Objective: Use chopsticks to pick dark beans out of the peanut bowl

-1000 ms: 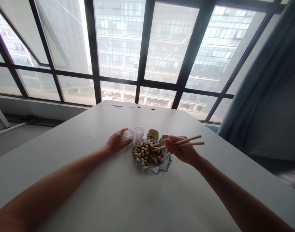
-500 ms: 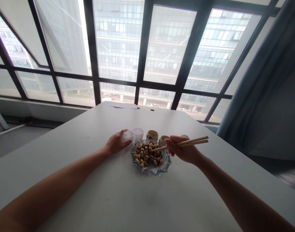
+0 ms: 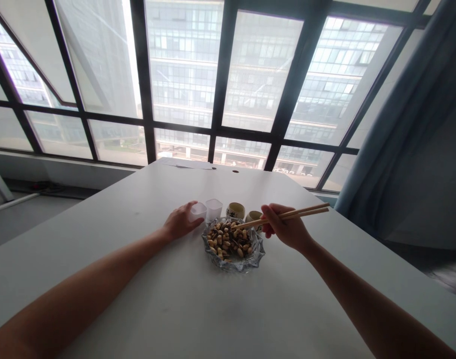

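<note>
My right hand is closed around a pair of wooden chopsticks, whose tips reach over the nuts and seeds in a clear glass bowl with a jagged rim. Whether the tips pinch a piece is too small to tell. On the bowl's left, my left hand grips a small translucent plastic cup between thumb and fingers. A second translucent cup stands beside it. Behind the bowl are two yellowish ceramic cups with dark writing, one cup in the middle and another cup near my right hand.
All of this stands on a white table. Papers lie at its far edge, by two round holes. Beyond are large dark-framed windows, with a blue-grey curtain at the right.
My right hand has shifted slightly right, and the chopstick tips have risen a little toward the bowl's back. My left hand stays on the plastic cup.
</note>
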Demonstrator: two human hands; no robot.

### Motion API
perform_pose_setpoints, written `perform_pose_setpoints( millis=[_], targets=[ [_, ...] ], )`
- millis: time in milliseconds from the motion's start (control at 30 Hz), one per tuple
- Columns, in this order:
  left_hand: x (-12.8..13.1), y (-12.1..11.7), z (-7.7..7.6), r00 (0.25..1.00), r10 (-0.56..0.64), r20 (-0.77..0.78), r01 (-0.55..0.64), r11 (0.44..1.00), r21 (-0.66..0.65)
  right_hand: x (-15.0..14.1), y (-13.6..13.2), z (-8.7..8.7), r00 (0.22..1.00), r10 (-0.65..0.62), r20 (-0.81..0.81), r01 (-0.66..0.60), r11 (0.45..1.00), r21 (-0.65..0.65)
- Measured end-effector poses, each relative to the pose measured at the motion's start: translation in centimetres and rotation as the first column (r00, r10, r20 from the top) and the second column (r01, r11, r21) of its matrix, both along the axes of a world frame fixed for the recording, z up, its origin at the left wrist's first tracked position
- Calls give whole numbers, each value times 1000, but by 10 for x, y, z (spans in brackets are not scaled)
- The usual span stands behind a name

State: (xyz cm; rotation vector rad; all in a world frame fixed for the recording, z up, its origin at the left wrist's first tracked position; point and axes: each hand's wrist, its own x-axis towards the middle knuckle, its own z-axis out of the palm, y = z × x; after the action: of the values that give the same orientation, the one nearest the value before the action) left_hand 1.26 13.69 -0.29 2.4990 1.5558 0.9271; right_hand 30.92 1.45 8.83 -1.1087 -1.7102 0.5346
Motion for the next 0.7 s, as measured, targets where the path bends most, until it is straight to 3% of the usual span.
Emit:
perform_pose_setpoints(
  millis=[167,300,533,633,700],
  targets=[
    [0,1,-1,1000,2,4,-2,1000,4,4,6,8,947,-58,-316,16,991,-132],
    [-2,4,-5,1000,-11,23,11,1000,19,9,11,11,909,-59,-413,-16,985,-174],
    [-5,11,-13,990,-104,96,89,985,150,8,9,10,941,-79,-330,49,994,-99],
    [-4,12,-13,985,-139,98,118,975,189,4,1,10,975,-118,-187,126,991,33],
    [-4,11,-13,984,-148,102,126,973,194,2,-5,10,992,-104,-77,113,986,119]
  ],
)
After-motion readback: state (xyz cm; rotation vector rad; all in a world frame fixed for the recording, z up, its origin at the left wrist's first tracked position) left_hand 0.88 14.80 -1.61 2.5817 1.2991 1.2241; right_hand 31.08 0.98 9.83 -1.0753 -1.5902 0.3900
